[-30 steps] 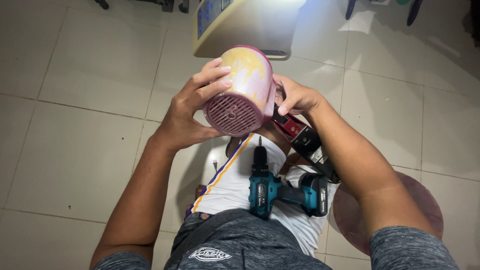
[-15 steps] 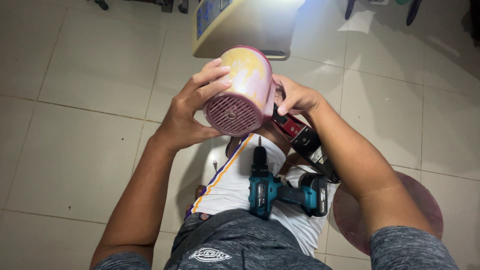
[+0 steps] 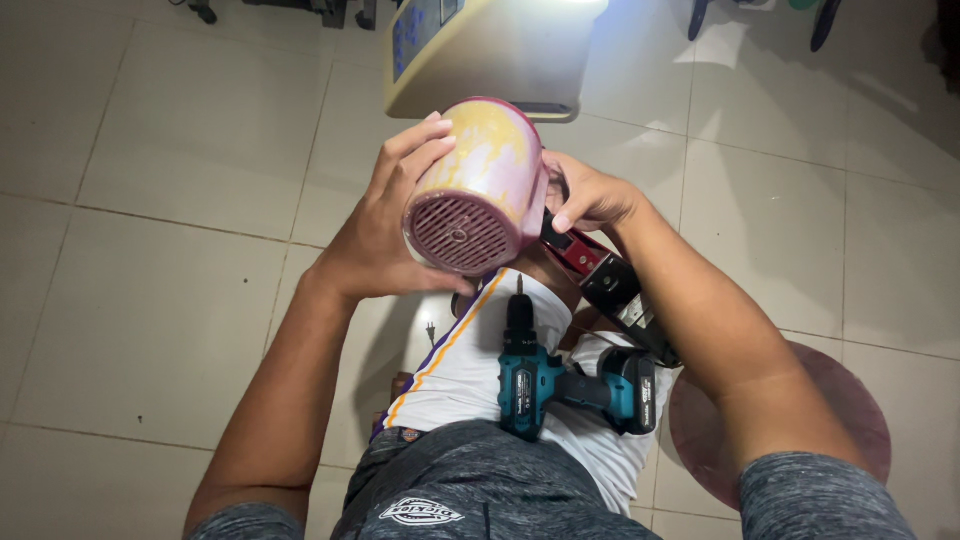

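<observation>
I am sitting low over a pale tiled floor (image 3: pixel 180 150) in what looks like a home corner used for small repairs rather than a fitted workshop; there is no bench, so my lap serves as one; a teal cordless drill (image 3: pixel 540 375) lies across my white cloth (image 3: pixel 470 370); a round reddish stool or mat (image 3: pixel 850 400) sits just beside my right leg; a beige appliance casing (image 3: pixel 480 50) stands on the tiles ahead, lit by a bright lamp glare; dark chair or stand legs (image 3: pixel 330 12) show at the far edge; a small plug (image 3: pixel 431 330) lies on the floor.
</observation>
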